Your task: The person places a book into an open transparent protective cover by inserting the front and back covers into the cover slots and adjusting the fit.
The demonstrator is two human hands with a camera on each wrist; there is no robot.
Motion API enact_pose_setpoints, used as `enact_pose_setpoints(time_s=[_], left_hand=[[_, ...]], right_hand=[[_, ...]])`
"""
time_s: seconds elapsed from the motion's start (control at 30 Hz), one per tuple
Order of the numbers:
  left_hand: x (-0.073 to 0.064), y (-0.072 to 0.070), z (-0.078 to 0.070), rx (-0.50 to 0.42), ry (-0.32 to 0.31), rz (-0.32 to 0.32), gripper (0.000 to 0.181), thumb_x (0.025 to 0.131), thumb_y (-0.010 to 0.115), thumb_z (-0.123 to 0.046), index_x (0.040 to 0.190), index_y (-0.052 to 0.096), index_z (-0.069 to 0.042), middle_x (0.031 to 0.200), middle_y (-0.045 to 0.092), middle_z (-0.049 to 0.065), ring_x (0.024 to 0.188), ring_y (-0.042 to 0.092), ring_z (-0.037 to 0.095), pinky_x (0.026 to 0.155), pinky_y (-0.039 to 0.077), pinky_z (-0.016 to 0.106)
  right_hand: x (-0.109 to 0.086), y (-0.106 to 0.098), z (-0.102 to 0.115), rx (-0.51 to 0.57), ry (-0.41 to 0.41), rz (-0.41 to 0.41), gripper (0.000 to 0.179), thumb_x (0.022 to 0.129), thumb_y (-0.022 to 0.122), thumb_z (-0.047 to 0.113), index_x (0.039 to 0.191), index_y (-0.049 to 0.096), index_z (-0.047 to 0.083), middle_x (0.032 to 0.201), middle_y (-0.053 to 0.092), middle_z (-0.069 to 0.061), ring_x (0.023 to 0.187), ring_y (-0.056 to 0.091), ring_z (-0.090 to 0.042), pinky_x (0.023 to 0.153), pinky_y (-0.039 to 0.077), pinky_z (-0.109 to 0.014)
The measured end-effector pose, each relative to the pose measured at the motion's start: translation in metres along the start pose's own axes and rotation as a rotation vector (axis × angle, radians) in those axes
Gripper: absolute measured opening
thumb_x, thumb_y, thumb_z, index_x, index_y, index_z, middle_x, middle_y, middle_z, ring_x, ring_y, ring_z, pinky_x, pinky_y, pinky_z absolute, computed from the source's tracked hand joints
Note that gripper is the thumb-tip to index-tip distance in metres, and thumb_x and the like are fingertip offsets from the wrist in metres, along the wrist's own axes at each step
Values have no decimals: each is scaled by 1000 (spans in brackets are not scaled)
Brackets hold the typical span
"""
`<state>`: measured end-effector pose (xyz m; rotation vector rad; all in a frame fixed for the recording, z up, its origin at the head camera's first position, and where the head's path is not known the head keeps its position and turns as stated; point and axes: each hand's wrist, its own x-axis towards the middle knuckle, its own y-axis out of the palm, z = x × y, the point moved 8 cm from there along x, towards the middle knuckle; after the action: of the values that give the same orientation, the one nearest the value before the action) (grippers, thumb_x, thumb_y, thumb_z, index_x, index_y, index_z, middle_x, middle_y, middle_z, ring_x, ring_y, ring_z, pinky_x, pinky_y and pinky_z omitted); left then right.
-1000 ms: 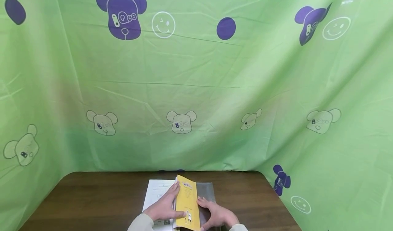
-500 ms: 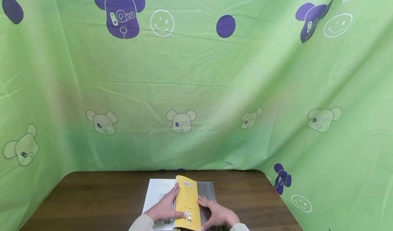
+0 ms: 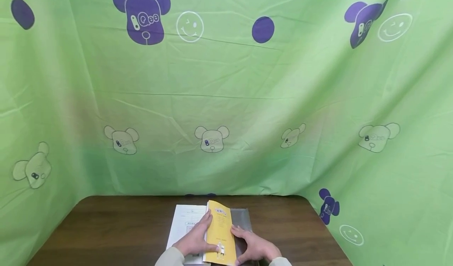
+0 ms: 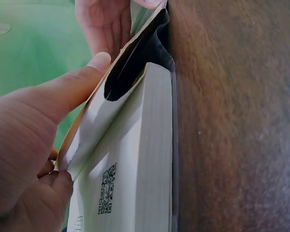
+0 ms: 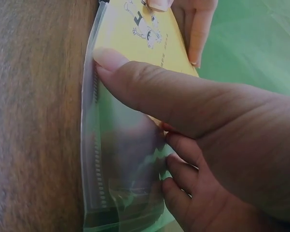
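A thick book lies on the table, its white page [image 3: 185, 217] showing on the left in the head view. Its yellow cover [image 3: 221, 228] is folded over to the right and stands slightly raised, with a dark gap beneath it in the left wrist view. My left hand [image 3: 196, 236] pinches that cover near its left edge, thumb on top. A clear plastic book cover [image 5: 125, 193] extends from under the yellow cover's right side. My right hand [image 3: 256, 246] holds it there, thumb near the yellow corner and fingers curled at the far side. Some fingertips are hidden.
The book rests near the front of a brown wooden table [image 3: 290, 226]. Green cloth [image 3: 240, 73] with bear and smiley prints hangs behind and beside the table. A printed QR code [image 4: 107, 188] is on the page in the left wrist view.
The head view has shifted slightly, so the scene sits a little farther right. Both hands keep nearly the same places on the book, and the yellow cover looks almost unchanged.
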<state>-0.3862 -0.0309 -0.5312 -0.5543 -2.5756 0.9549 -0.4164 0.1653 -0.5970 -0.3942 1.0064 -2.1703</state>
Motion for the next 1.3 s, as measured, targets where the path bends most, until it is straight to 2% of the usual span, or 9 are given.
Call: enact_pose_setpoints(time_s=[0.2, 0.33, 0.4, 0.5, 0.57, 0.8, 1.0, 1.13, 1.3], left_hand=[[1, 6, -3, 42, 10, 2, 111, 75, 89, -40, 149, 31, 18, 163, 19, 33, 150, 23, 49, 118, 24, 64], [2, 9, -8, 66, 45, -4, 105, 77, 87, -41, 147, 36, 18, 161, 25, 34, 149, 23, 51, 118, 24, 65], [4, 11, -12, 84, 58, 2, 103, 78, 86, -42, 145, 38, 19, 159, 28, 34, 148, 24, 52, 118, 25, 65], [6, 15, -15, 119, 47, 11, 102, 78, 85, -44, 145, 40, 18, 159, 30, 33, 149, 25, 50, 119, 26, 62], [9, 16, -16, 135, 36, 11, 102, 78, 86, -44, 145, 40, 17, 159, 31, 32, 149, 26, 49, 119, 26, 61], [13, 25, -22, 169, 40, 1, 100, 77, 86, -40, 143, 40, 20, 157, 32, 36, 148, 27, 51, 119, 27, 60], [18, 36, -21, 234, 22, -4, 99, 79, 85, -44, 143, 42, 19, 155, 35, 35, 146, 31, 50, 119, 30, 58], [20, 39, -22, 283, 12, -8, 98, 80, 83, -47, 143, 44, 17, 156, 37, 32, 147, 32, 48, 120, 31, 55], [16, 33, -24, 288, 33, 8, 92, 81, 82, -47, 142, 48, 14, 156, 38, 30, 146, 33, 47, 119, 33, 55]], right_hand=[[-12, -13, 41, -23, 6, -7, 98, 77, 88, 45, 156, 41, 9, 162, 37, -16, 150, 29, -42, 122, 32, -41], [-14, -16, 51, -75, -25, -5, 95, 81, 84, 47, 156, 40, 8, 161, 38, -18, 150, 33, -37, 120, 35, -36], [-15, -17, 55, -45, -22, -12, 95, 80, 86, 43, 155, 41, 6, 160, 39, -20, 150, 33, -37, 121, 33, -32], [-15, -18, 59, -52, -40, -17, 92, 81, 86, 39, 154, 42, 4, 159, 40, -22, 149, 35, -35, 119, 35, -32], [-15, -19, 58, -27, -22, -20, 92, 80, 87, 37, 153, 43, 4, 159, 40, -22, 149, 35, -34, 120, 34, -33], [-14, -15, 42, -83, -63, -27, 86, 86, 80, 46, 156, 42, 13, 161, 39, -15, 150, 35, -31, 120, 36, -37], [-18, -17, 57, -33, 10, -42, 86, 83, 84, 42, 153, 46, 10, 160, 40, -17, 148, 34, -40, 121, 34, -41], [-19, -18, 61, -59, 12, -50, 86, 83, 84, 38, 153, 45, 7, 159, 40, -20, 148, 34, -42, 121, 34, -39], [-15, -10, 36, -37, -35, -41, 90, 83, 81, 48, 156, 41, 13, 161, 38, -17, 150, 32, -38, 122, 32, -36]])
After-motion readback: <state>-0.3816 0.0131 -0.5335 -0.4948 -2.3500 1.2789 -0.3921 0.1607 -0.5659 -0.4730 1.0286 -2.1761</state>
